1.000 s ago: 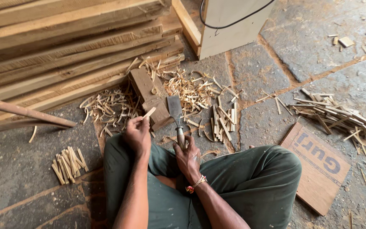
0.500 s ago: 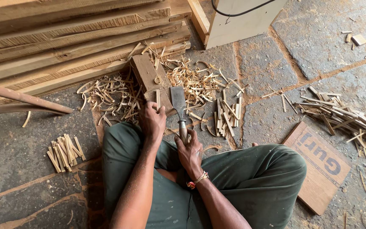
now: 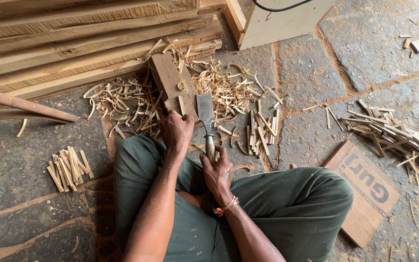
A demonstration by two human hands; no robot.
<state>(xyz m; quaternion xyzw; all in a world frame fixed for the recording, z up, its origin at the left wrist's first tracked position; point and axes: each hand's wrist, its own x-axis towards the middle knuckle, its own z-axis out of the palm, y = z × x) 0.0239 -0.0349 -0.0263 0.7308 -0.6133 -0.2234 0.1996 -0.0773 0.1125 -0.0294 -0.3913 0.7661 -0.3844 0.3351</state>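
Now our right hand grips the chisel handle, our left hand closed on a wooden strip against the block; both have moved forward.

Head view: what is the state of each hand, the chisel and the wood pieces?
Left hand: pressed down on a thin stick on the block.
Right hand: closed around the chisel handle.
Chisel: blade flat, pointing away, beside the block.
Shavings: scattered loose.
Sticks: heaped on the floor.
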